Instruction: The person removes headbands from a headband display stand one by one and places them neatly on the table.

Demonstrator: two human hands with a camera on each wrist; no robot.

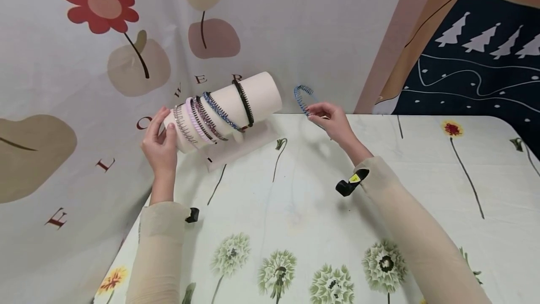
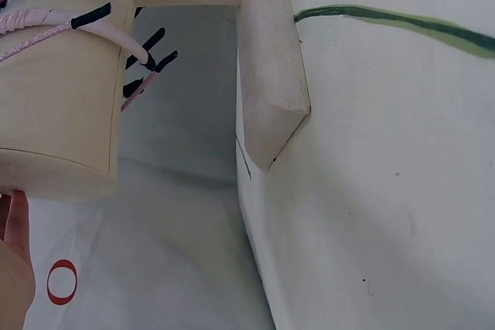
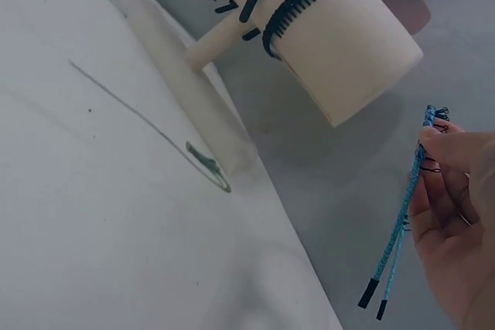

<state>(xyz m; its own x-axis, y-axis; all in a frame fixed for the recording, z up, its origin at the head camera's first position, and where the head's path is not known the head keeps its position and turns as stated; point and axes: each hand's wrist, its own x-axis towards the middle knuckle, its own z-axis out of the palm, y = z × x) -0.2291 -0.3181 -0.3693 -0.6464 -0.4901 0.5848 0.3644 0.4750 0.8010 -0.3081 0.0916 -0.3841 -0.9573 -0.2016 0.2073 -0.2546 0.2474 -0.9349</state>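
A cream cylindrical headband stand (image 1: pixel 263 95) lies sideways on its post above a flat base (image 1: pixel 244 147). Several toothed headbands ring it: a clear one (image 1: pixel 182 126), a lilac one (image 1: pixel 195 119), a pink-speckled one (image 1: pixel 208 121), a blue glittery one (image 1: pixel 219 111) and a black one (image 1: pixel 244 103). My left hand (image 1: pixel 160 147) holds the left end of the cylinder, thumb toward me and fingers behind. Right of the stand, my right hand (image 1: pixel 331 119) pinches a blue headband (image 3: pixel 402 214) between thumb and fingers, apart from the cylinder. Its two black tips show in the right wrist view.
The table (image 1: pixel 295 210) wears a white cloth printed with dandelions. A pale curtain (image 1: pixel 316 27) with flower prints hangs right behind the stand. To the far right hangs a dark cloth with white trees (image 1: pixel 476 70). Black straps (image 1: pixel 352 183) sit at my wrists.
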